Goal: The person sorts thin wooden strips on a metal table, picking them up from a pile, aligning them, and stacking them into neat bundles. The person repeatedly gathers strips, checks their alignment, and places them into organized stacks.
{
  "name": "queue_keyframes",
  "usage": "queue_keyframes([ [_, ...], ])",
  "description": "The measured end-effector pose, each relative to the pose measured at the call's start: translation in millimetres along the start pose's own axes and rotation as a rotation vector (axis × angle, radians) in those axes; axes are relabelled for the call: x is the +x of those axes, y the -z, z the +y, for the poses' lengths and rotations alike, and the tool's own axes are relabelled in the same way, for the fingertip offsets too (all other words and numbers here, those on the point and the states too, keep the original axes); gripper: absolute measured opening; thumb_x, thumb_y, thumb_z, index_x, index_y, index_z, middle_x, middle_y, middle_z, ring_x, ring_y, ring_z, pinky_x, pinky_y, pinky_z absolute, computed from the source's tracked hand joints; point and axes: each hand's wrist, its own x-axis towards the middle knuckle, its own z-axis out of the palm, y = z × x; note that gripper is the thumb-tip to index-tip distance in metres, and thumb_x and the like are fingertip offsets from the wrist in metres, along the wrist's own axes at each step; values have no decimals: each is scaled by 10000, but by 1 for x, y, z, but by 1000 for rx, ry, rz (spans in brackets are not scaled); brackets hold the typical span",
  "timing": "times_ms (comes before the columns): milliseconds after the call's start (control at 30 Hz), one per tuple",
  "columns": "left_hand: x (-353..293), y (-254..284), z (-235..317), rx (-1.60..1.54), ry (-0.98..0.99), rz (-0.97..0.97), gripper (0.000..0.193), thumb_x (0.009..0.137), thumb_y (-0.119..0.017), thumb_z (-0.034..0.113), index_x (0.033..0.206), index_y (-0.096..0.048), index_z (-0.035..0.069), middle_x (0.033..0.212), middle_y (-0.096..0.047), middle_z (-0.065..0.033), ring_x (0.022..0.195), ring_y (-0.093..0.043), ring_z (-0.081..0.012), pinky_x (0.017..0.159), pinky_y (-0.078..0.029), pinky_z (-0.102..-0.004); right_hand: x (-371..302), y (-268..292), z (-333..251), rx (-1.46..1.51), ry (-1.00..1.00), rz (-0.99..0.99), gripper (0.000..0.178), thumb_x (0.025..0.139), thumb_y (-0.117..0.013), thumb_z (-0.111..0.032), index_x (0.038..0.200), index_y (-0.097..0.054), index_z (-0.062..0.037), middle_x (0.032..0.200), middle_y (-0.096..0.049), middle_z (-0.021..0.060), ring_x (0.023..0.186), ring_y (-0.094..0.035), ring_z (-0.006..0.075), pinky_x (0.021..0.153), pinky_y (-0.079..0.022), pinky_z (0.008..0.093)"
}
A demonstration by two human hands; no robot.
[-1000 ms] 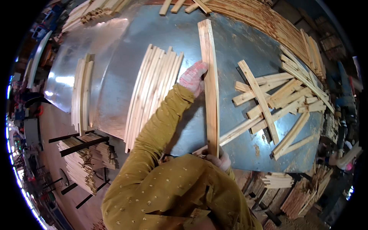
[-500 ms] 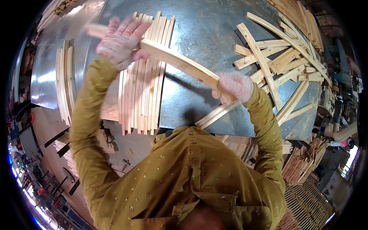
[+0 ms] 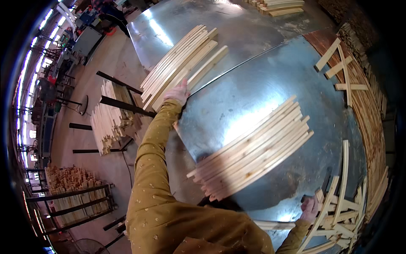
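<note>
My left hand (image 3: 178, 92), in a pale glove, is closed around the near end of a wooden strip (image 3: 209, 65). That strip lies at a slight gap to the right of a row of parallel strips (image 3: 179, 59) at the left of the metal table. Far from it, at the lower right, my right hand (image 3: 310, 207) is held over the table beside a loose pile of wooden strips (image 3: 338, 218). Its fingers look half bent and apart, with nothing visible in them. Between the hands lies a second row of side-by-side strips (image 3: 258, 148).
The metal table (image 3: 237, 97) has a seam across it. A brown wooden board (image 3: 359, 114) with several short pieces runs along its right side. Dark metal bars (image 3: 127, 106) and stacked wood (image 3: 110, 114) stand left of the table. More strips (image 3: 281, 6) lie at the far edge.
My view has swung to the left. The strip that both hands held in the air is now down by the left row in my left hand. My right hand has let go of it.
</note>
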Motion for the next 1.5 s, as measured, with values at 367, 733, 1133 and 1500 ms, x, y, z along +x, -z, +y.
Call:
queue_keyframes([
  [367,-45,14,67,-468,-61,107,372,920,-609,330,1128,-594,21,995,-658,-157,930,-654,-317,847,-541,-406,27,-176,-134,-119,302,-191,508,975,-571,-148,1408,-433,82,1172,-615,149,919,-613,157,816,-507,250],
  [733,12,-29,-40,-176,-82,184,602,958,-531,404,1409,-399,28,1206,-572,-168,1044,-590,-263,797,-509,-373,-15,-464,-183,751,-245,-931,633,824,-702,-7,1376,-392,-5,921,-629,122,700,-633,207,612,-567,301],
  [1133,57,3,-129,35,-167,-40,754,920,-546,157,1565,-156,159,1473,-403,-171,1297,-489,-334,1024,-467,-427,-37,-663,-164,-449,58,-859,625,891,-581,-533,1182,-539,19,742,-629,108,595,-606,193,534,-504,332],
  [1500,63,9,-118,426,38,-29,751,897,-566,408,1510,-297,67,1536,-343,-192,1423,-321,-338,1152,-291,-474,22,-536,-226,-726,951,-1069,640,964,-489,-458,1506,-355,-145,1264,-609,174,1186,-557,364,1044,-430,407],
])
